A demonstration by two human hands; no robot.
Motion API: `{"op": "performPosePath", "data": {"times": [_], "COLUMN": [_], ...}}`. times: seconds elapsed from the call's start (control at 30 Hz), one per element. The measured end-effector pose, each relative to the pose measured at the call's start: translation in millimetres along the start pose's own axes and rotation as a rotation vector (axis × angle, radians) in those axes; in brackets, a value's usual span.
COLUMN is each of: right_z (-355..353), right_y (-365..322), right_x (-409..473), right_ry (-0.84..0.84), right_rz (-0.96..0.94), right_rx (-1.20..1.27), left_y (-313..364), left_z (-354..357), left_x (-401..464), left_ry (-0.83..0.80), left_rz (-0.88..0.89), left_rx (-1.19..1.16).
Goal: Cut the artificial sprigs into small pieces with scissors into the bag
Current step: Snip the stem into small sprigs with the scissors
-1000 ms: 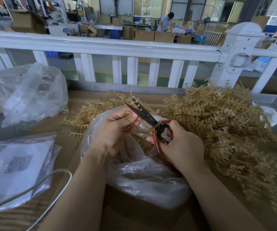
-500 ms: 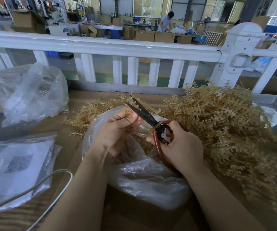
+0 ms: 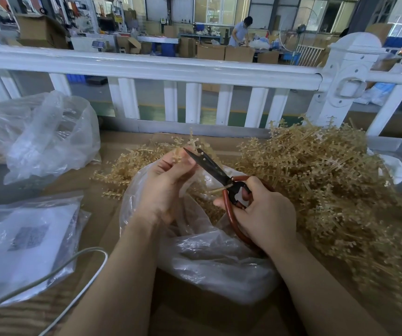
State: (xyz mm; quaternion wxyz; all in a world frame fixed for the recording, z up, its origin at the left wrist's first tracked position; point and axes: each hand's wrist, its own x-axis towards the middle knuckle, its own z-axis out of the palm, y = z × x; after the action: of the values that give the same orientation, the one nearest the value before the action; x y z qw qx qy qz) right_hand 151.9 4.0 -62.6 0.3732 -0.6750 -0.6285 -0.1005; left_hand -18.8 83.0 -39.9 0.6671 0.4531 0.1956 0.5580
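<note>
My left hand [image 3: 168, 183] pinches a tan artificial sprig [image 3: 191, 143] above the mouth of a clear plastic bag [image 3: 209, 260] on the table. My right hand [image 3: 265, 214] grips black-bladed scissors [image 3: 209, 167] by their red-brown handles. The blades are almost closed and point up-left, their tips against the sprig beside my left fingertips. A short tan stem sticks out near the scissors' pivot. Cut pieces lie inside the bag. A large heap of uncut sprigs [image 3: 321, 180] lies to the right of the bag.
More sprigs [image 3: 122, 170] lie behind the bag on the left. A crumpled clear bag [image 3: 45, 134] sits at the far left, a flat bag with paper [image 3: 23, 241] in front of it, crossed by a white cable [image 3: 81, 260]. A white railing [image 3: 171, 69] borders the table's far edge.
The scissor blades, open a second ago, have closed on the sprig. My left hand has lifted the sprig slightly.
</note>
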Motion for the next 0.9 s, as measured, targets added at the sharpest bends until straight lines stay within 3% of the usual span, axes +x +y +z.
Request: {"op": "performPosePath", "data": {"times": [0.27,0.47,0.7,0.9], "right_z": [2.9,2.4,5.2,3.6], "right_y": [2.3,1.8,5.6,2.4], "right_x": [0.0,0.9,1.9,1.3], "right_ry": [-0.044,-0.063,-0.114,-0.069], "right_rz": [0.025,0.040,0.072,0.090], "right_rx": [0.011,-0.047,-0.113,-0.084], "left_y": [0.1,-1.3,-6.3,-6.2], "left_z": [-7.7,-9.0,-3.7,-9.1], "left_x": [3.7,5.2,3.0,4.6], "left_ry": [0.031,0.062,0.024,-0.104], "left_rz": [0.034,0.033,-0.045,-0.083], "left_rx": [0.048,0.218,0.198,0.228]}}
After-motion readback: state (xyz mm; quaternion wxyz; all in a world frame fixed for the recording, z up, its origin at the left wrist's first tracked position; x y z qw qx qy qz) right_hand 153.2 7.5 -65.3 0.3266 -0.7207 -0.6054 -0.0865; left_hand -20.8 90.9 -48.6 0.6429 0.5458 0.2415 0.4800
